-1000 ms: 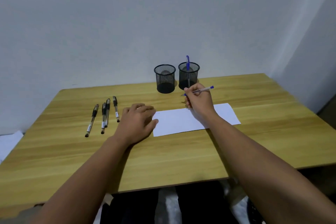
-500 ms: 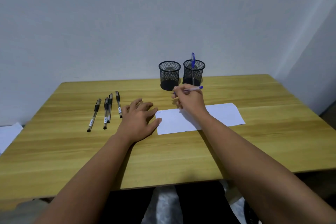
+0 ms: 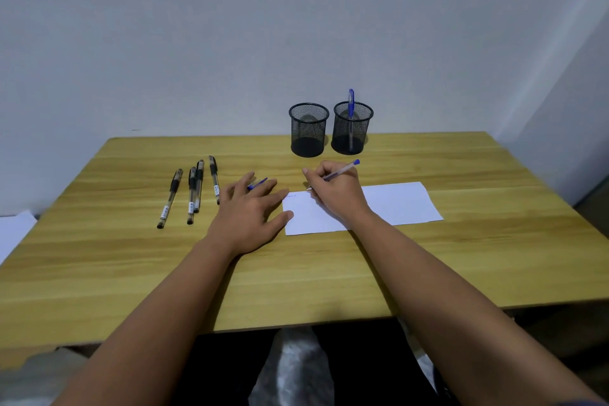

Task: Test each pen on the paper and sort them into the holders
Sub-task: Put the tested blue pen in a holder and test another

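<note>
My right hand (image 3: 336, 196) holds an uncapped blue pen (image 3: 342, 170) with its tip on the top left part of the white paper (image 3: 395, 204), beside a faint blue scribble (image 3: 291, 195). My left hand (image 3: 250, 211) lies flat at the paper's left edge, and a blue pen cap (image 3: 257, 183) sticks out between its fingers. Several black pens (image 3: 194, 188) lie in a row to the left of that hand. Two black mesh holders stand at the back. The left holder (image 3: 308, 130) looks empty, and the right holder (image 3: 361, 128) has one blue pen (image 3: 351, 102) upright in it.
The wooden table (image 3: 296, 273) stands against a white wall, with another wall close on the right. A white sheet (image 3: 13, 231) lies below the table's left edge. My legs show under the near edge.
My right hand has moved left and down, from near the holders to the paper's top left, and the pen tip now touches the paper. The blue cap now shows between my left fingers.
</note>
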Demonstrator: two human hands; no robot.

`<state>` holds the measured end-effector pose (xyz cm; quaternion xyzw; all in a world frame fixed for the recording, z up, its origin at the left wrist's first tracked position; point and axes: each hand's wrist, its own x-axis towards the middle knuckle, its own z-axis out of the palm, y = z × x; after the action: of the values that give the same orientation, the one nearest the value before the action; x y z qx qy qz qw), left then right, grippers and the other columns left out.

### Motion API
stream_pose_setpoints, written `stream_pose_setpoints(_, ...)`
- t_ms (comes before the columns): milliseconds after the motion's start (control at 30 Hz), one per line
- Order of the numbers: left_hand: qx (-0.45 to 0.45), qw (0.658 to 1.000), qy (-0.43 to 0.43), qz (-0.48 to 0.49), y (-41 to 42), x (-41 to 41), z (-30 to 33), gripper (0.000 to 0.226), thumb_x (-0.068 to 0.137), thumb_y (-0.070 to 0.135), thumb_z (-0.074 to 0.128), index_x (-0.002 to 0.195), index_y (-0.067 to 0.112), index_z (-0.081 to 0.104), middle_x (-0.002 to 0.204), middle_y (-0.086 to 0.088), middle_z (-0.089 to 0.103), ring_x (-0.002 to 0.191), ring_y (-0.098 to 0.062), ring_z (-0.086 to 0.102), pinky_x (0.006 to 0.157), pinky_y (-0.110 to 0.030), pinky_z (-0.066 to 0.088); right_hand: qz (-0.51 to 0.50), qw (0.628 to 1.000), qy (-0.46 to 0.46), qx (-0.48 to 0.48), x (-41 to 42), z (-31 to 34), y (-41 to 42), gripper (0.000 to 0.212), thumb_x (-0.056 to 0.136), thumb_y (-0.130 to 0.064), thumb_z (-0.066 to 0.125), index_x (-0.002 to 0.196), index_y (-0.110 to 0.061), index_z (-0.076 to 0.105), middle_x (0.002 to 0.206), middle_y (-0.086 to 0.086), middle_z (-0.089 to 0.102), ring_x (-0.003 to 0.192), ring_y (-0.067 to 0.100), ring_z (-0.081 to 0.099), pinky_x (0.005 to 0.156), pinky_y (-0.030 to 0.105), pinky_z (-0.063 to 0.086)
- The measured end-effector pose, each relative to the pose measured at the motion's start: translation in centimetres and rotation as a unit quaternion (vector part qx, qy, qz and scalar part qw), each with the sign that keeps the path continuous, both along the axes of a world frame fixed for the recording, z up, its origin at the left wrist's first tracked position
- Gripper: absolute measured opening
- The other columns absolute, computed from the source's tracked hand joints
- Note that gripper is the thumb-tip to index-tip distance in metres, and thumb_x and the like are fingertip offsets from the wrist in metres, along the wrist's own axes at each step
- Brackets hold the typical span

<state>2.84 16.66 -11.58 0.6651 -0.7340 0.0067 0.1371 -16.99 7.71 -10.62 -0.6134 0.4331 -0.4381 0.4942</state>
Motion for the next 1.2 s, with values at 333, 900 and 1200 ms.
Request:
stream_pose_setpoints(333, -0.001, 1.0, 0.016, 0.005, 0.0, 0.3, -0.3, 0.064, 0.09, 0.075, 0.031, 0.147, 0.048, 0.045, 0.162, 0.014, 0.035, 0.155, -0.023, 0.013, 0.118, -0.052, 0.013, 0.018, 0.999, 0.035, 0.01, 0.4, -0.7, -0.6, 0.038, 0.095, -0.028, 0.081, 0.078, 0.002, 0.066, 0.069, 0.018, 0.067, 0.065, 0.022, 0.067, 0.069, 0.04, 0.058)
stream_pose_setpoints(900, -0.003, 1.0, 0.022, -0.001, -0.1, 0.4, -0.4, 0.061, 0.092, 0.073, 0.036, 0.146, 0.048, 0.046, 0.161, 0.013, 0.037, 0.153, -0.023, 0.017, 0.118, -0.052, 0.014, -0.014, 0.997, 0.069, -0.033, 0.5, -1.2, -0.9, 0.04, 0.099, -0.023, 0.074, 0.071, 0.001, 0.058, 0.067, 0.025, 0.062, 0.059, 0.021, 0.064, 0.059, 0.034, 0.056)
stream_pose_setpoints(1200, -0.002, 1.0, 0.024, -0.001, -0.1, 0.4, -0.4, 0.059, 0.093, 0.072, 0.037, 0.146, 0.048, 0.046, 0.161, 0.013, 0.036, 0.153, -0.022, 0.018, 0.118, -0.052, 0.015, -0.031, 0.997, 0.07, -0.023, 0.5, -1.4, -1.0, 0.041, 0.098, -0.018, 0.071, 0.072, 0.006, 0.051, 0.052, 0.002, 0.053, 0.054, 0.02, 0.061, 0.06, 0.038, 0.055)
